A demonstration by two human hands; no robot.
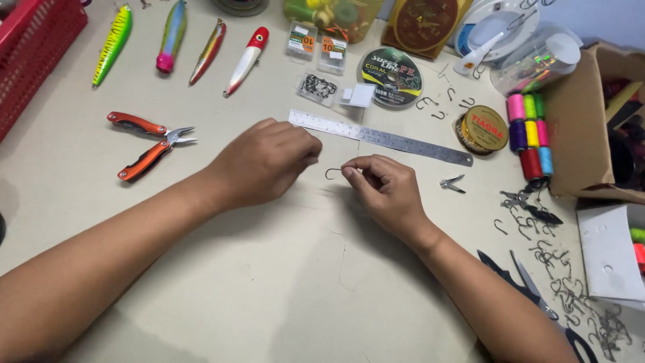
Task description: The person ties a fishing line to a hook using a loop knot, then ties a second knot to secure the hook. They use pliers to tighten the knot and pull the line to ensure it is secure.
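While the steel ruler (381, 136) lies across the table (282, 269), a single fish hook (333, 173) is held just below its middle, bend pointing left, pinched at the shank by the fingertips of the right hand (386, 191). The left hand (263, 161) is closed loosely just left of the hook, below the ruler's left end; whether anything is gripped in it cannot be told. Left of the ruler: orange-handled pliers (148, 141), open. Above its left end: four fishing lures (175, 44) in a row. Above its middle: a line spool (393, 75). Past its right end: coloured thread spools (529, 131), with loose hooks (571, 282) and scissors (531, 289) below them. Risk, as judged: so slight a pinch may let the hook slip or twist, and its point, close to the left fingers, could prick them.
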